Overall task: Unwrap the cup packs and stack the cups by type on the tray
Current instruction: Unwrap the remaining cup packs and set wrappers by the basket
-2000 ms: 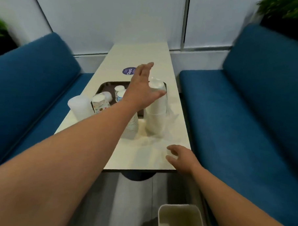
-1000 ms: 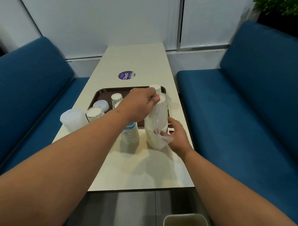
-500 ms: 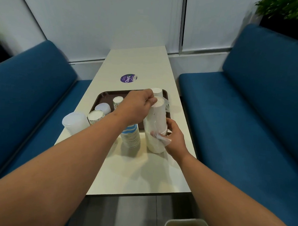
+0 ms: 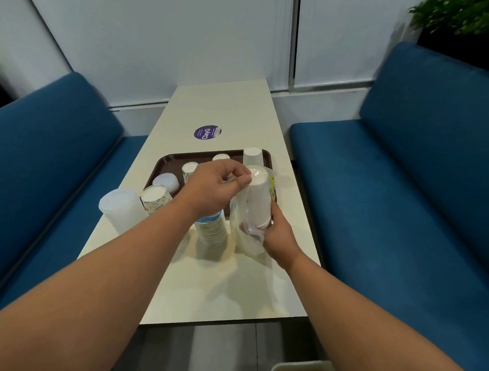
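Cream table [image 4: 205, 290], both hands gripping wrapped cup pack [image 4: 253, 211] near right edge

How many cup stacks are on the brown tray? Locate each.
4: white stack, far right corner; small cup left of it; patterned cup mid-tray; translucent stack near left. The left hand may hide others.

Centre frame: left hand [image 4: 215, 189] pinches clear wrap at top of white cup pack [image 4: 255, 202]; right hand [image 4: 277, 236] grips its base. Brown tray [image 4: 166, 162] behind, blue-banded cup stack [image 4: 210, 228] beside, on table [image 4: 205, 290].
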Motion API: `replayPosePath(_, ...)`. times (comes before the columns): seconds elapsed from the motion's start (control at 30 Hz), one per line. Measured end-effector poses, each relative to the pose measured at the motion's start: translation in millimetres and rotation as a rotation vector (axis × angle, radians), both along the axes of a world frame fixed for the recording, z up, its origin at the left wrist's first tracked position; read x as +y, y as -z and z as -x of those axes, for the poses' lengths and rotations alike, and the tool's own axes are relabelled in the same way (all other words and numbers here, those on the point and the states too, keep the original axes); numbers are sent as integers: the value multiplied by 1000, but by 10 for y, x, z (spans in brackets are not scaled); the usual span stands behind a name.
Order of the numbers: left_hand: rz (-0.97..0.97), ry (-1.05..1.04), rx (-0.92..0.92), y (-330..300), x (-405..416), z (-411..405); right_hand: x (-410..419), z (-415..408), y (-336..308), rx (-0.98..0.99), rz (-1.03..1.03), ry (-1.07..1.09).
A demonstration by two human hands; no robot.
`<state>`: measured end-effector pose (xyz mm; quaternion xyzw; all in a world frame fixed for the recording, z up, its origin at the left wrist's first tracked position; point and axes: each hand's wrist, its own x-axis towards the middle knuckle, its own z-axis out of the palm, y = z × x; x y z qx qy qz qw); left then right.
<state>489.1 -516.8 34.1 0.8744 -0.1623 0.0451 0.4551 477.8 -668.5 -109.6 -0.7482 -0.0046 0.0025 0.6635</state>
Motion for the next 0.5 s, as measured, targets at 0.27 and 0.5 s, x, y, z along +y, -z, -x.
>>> replayPosePath(0.27, 62, 59, -30, 66, 28, 117, -18, -54, 0, -25, 59, 31)
replayPosePath(0.5, -63, -52, -128, -79, 57, -11, -37, -115, -65, 19, 59, 4)
